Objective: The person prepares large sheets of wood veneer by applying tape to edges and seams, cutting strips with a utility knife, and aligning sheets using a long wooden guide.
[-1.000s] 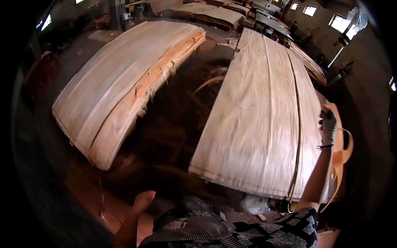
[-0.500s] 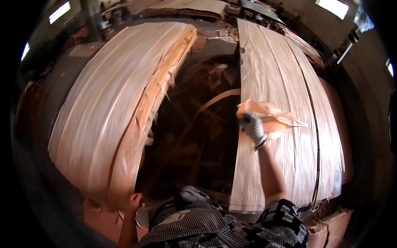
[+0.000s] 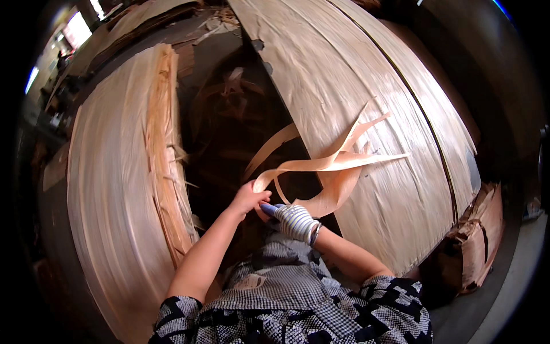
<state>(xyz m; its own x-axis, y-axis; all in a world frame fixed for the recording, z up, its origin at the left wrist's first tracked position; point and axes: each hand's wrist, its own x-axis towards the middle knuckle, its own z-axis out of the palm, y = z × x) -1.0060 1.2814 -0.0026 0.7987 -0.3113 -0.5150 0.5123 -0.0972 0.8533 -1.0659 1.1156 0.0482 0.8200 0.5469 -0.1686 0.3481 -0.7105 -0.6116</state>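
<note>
My bare left hand (image 3: 250, 198) is closed on one end of a thin, curling wood veneer strip (image 3: 321, 165). Right beside it, in front of my body, my right hand (image 3: 295, 221) wears a striped glove with blue fingertips. Its fingers are curled at the near end of a wider veneer piece (image 3: 325, 198) that belongs to the same loose bunch. The far ends of the bunch fan out over the right-hand veneer stack (image 3: 378, 223). Exactly how the right fingers grip is partly hidden.
A second tall veneer stack (image 3: 112, 172) with a ragged orange edge stands on the left. Between the stacks lies a dark gap with scraps (image 3: 232, 86) in it. A bundle of veneer (image 3: 481, 246) sits at the right, near the pale stack's corner.
My right hand has drawn the veneer strips back from over the right stack toward my body. My left hand has left the left stack and taken hold of them. The view has turned right.
</note>
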